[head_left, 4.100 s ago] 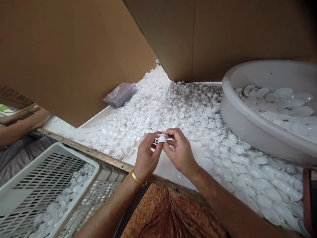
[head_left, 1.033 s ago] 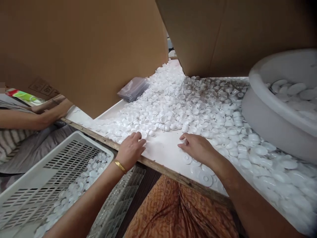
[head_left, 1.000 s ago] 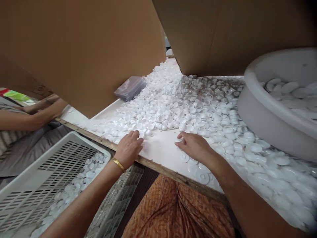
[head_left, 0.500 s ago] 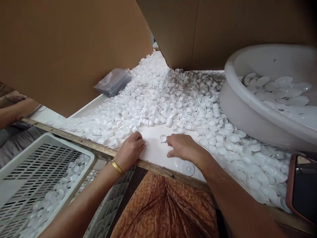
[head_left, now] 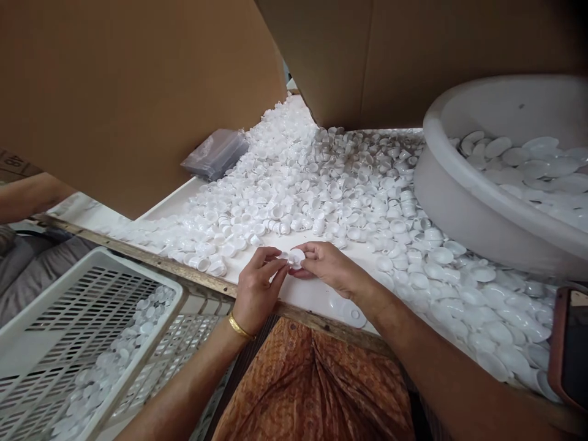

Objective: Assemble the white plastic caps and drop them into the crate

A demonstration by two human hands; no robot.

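Near the front edge of the white tabletop (head_left: 303,295), my two hands meet over small white plastic pieces. My right hand (head_left: 326,263) is closed on a small round white plastic cup (head_left: 297,257), pinched between thumb and fingers. My left hand (head_left: 261,282), with a gold bracelet at the wrist, pinches a tiny white plastic piece (head_left: 285,255) against the side of the cup. Whether the two parts are joined, I cannot tell. Close to the right forearm, a flat white disc (head_left: 353,313) lies on the table. Behind my hands spreads a heap of white cups (head_left: 285,184).
A big white tub (head_left: 482,202) with white saucer-like pieces stands at the right. At lower left is a slotted plastic basket (head_left: 177,291) with small white pieces. Cardboard panels (head_left: 138,110) rise behind, near a plastic packet (head_left: 215,153). A phone (head_left: 569,349) lies at right; another person's arm (head_left: 37,197) shows at left.
My right hand has picked up the small cup from the table and moved left. My left hand has moved right, so both hands now meet at the cup.
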